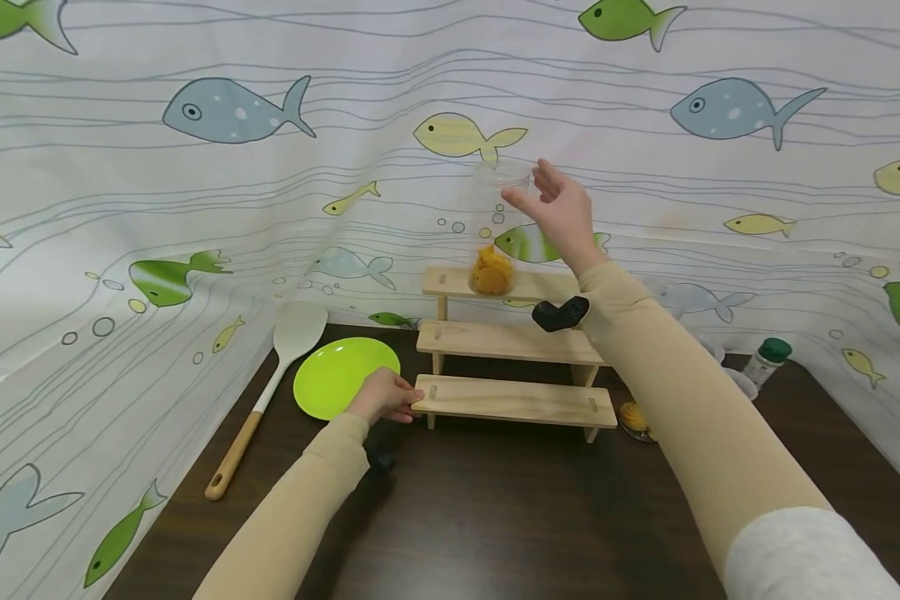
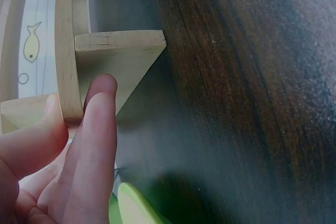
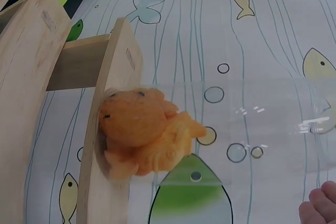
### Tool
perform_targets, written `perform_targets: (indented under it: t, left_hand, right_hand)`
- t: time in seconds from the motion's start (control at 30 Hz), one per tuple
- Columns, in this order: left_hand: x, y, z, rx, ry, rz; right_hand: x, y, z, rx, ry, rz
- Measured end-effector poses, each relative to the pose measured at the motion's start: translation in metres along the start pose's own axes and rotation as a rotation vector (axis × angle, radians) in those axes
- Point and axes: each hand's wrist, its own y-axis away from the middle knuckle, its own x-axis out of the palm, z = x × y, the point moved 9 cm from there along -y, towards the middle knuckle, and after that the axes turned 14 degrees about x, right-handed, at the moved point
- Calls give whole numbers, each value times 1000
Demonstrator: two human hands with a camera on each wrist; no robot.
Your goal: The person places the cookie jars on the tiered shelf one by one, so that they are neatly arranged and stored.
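A tall clear cylindrical container (image 1: 499, 221) stands on the top step of a wooden three-step stand (image 1: 513, 398). Orange animal-shaped figures (image 3: 144, 129) with black dot eyes lie in its bottom. My right hand (image 1: 562, 212) is at the container's upper right, thumb overlapping its edge in the head view, fingers spread apart. In the right wrist view its fingertips (image 3: 319, 203) lie beside the clear wall with a gap. My left hand (image 1: 385, 395) pinches the left end of the lowest step, thumb on top and fingers beneath the board (image 2: 68, 66).
A lime-green plate (image 1: 330, 375) and a white turner (image 1: 273, 383) with a wooden handle lie left of the stand. To the right are a small dish with orange-yellow pieces (image 1: 633, 417), clear cups (image 1: 742, 383) and a green-capped shaker (image 1: 768, 360). A fish-print sheet (image 1: 390, 50) hangs behind.
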Motion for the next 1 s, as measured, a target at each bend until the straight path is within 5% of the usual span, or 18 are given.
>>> perform_targets:
  t: [0.23, 0.43, 1.0]
  left_hand:
    - [5, 2, -6, 24, 36, 19]
    - [4, 5, -8, 25, 46, 26]
    - [5, 2, -7, 22, 17, 45]
  right_hand:
    - [-25, 16, -9, -56, -56, 32]
    - [-53, 28, -16, -98, 11, 37]
    - [-145, 50, -58, -33, 106, -46]
